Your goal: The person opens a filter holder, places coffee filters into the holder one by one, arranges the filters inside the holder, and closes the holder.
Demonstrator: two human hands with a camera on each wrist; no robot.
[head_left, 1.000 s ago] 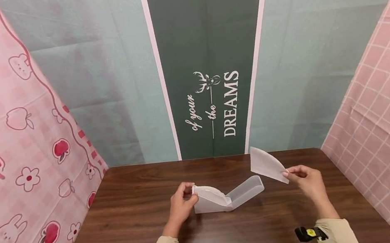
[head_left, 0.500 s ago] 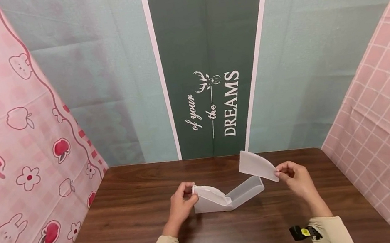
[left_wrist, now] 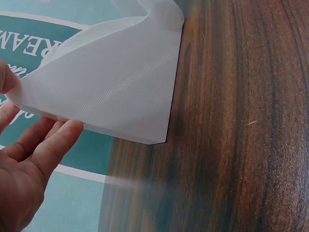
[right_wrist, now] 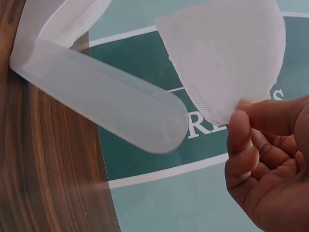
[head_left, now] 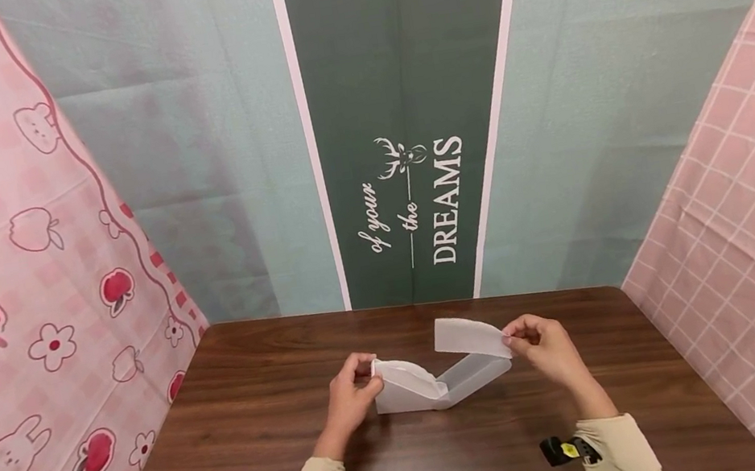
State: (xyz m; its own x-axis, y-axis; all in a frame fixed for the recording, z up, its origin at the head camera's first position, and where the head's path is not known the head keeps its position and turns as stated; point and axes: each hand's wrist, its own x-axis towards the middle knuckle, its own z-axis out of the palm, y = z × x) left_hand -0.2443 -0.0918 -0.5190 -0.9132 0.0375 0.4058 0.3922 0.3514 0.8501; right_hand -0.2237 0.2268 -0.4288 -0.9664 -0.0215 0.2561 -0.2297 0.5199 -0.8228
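A translucent white plastic filter case point(head_left: 401, 396) stands on the table with its hinged lid point(head_left: 475, 377) swung out to the right. White paper edges point(head_left: 412, 370) curve up inside the case. My left hand point(head_left: 351, 392) pinches the case's upper left corner, thumb on the near side. Between the thumb and fingers of my right hand point(head_left: 548, 344) is one corner of a white paper coffee filter point(head_left: 466, 335), held in the air above the lid. The right wrist view shows a crimped seam along one edge of that filter point(right_wrist: 227, 53).
The brown wooden table point(head_left: 257, 359) ends at a green curtain with white lettering point(head_left: 449, 200). Pink patterned cloth point(head_left: 47, 277) hangs at the left, and pink checked cloth point(head_left: 748, 213) at the right. Each wrist wears a black strap with a camera.
My right hand has carried the paper coffee filter leftward and slightly lower, from beyond the lid to over it. The left hand and the case have stayed in place.
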